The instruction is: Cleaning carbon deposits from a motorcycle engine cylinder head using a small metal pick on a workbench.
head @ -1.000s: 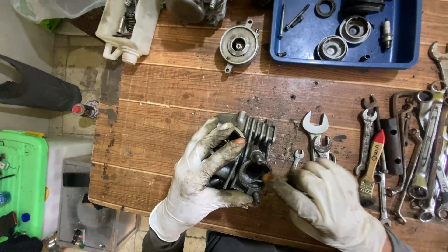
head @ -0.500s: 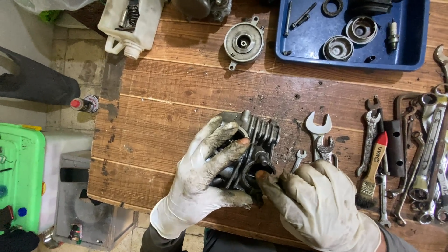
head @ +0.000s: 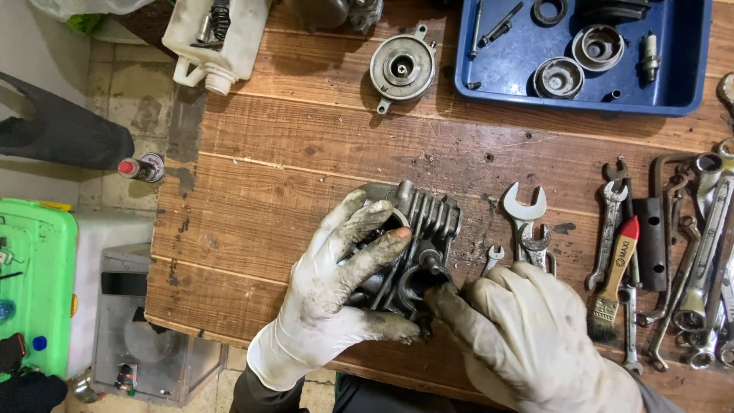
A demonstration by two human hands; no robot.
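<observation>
A dirty grey finned engine cylinder head (head: 417, 229) lies on the wooden workbench (head: 306, 153) near its front edge. My left hand (head: 336, 294), in a grimy white glove, wraps around the head's left side with fingers spread over its top. My right hand (head: 527, 336), also gloved, comes in from the right; its fingertips press on a small dark part at the head's lower right. What the fingertips pinch is hidden.
Several wrenches (head: 527, 218) and a red-handled brush (head: 615, 275) lie to the right. A blue tray (head: 474, 73) with round metal parts stands at the back right, a round engine cover (head: 403, 67) beside it. A white jug (head: 218, 38) sits back left. A green crate (head: 34, 283) stands on the floor.
Both hands stay on the cylinder head. The right hand's fingertips have shifted slightly along the head's lower right edge; the head has barely moved.
</observation>
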